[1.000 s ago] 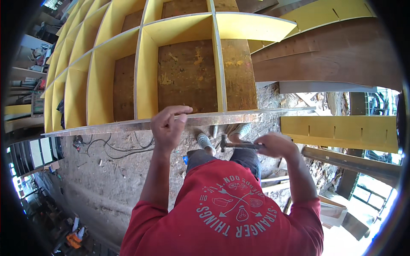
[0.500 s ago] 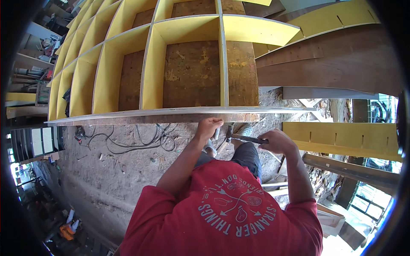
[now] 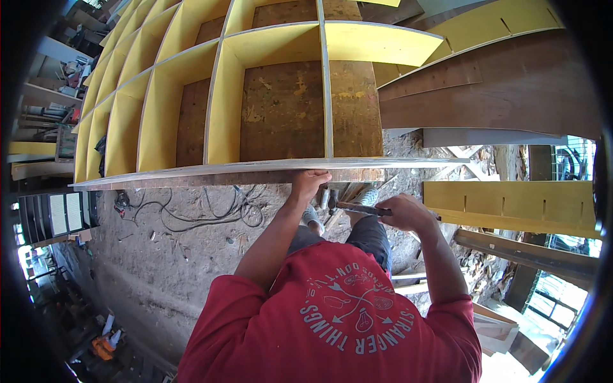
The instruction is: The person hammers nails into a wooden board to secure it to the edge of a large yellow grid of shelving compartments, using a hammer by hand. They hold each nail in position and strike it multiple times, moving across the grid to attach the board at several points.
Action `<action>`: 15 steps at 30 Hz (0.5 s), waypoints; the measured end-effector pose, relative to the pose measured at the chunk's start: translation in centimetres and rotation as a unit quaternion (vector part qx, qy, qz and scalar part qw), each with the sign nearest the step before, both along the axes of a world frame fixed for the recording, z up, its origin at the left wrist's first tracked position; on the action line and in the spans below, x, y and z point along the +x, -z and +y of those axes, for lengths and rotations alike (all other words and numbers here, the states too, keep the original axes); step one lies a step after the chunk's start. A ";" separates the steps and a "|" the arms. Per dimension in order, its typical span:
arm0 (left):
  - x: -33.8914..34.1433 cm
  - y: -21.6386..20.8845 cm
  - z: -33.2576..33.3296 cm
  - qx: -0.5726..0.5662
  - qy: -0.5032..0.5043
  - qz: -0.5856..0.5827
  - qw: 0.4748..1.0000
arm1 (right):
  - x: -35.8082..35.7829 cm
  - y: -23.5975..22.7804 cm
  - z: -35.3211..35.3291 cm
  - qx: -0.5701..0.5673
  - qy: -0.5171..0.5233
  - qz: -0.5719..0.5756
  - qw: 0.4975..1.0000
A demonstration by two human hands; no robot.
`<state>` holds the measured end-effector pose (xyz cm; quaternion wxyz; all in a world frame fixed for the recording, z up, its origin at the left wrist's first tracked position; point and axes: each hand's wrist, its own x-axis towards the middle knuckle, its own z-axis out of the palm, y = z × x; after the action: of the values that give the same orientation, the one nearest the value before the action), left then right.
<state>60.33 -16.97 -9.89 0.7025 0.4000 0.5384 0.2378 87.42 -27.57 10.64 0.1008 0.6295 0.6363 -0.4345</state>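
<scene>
A yellow panelled grid [image 3: 217, 108] of crossing boards lies in front of me, with a long pale-edged board [image 3: 274, 166] along its near side. My left hand [image 3: 311, 182] is at that board's outer face, fingers pinched together. Whatever they may hold is too small or hidden to make out. My right hand [image 3: 407, 212] is wrapped round the handle of a hammer [image 3: 363, 209]. The hammer's head points left, just below and to the right of my left fingers, apart from the board.
The grid rests on a stained brown wooden tabletop [image 3: 354, 108]. Brown sheets [image 3: 485, 96] lie at the far right, and a slotted yellow board [image 3: 511, 207] is nearer. A dark cable [image 3: 191, 214] coils on the dirt floor to the left. An orange tool [image 3: 103, 348] lies lower left.
My right hand and the hammer have shifted slightly left, bringing the head closer to my left hand. My left hand has moved slightly up against the board. The view has shifted a little.
</scene>
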 end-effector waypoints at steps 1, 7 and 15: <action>0.0 0.0 0.1 0.001 -0.002 0.000 1.000 | -0.1 -0.1 0.1 -0.007 0.001 -0.003 1.000; 0.3 -0.2 0.2 0.002 0.001 -0.003 1.000 | -0.1 0.7 -0.1 0.001 -0.010 -0.003 1.000; 0.2 -0.1 0.5 0.002 -0.003 0.000 1.000 | -0.3 1.2 0.1 0.003 -0.027 -0.011 1.000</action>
<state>60.50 -16.52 -9.78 0.7014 0.3995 0.5390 0.2407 87.15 -27.43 9.48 0.1172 0.6173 0.6532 -0.4225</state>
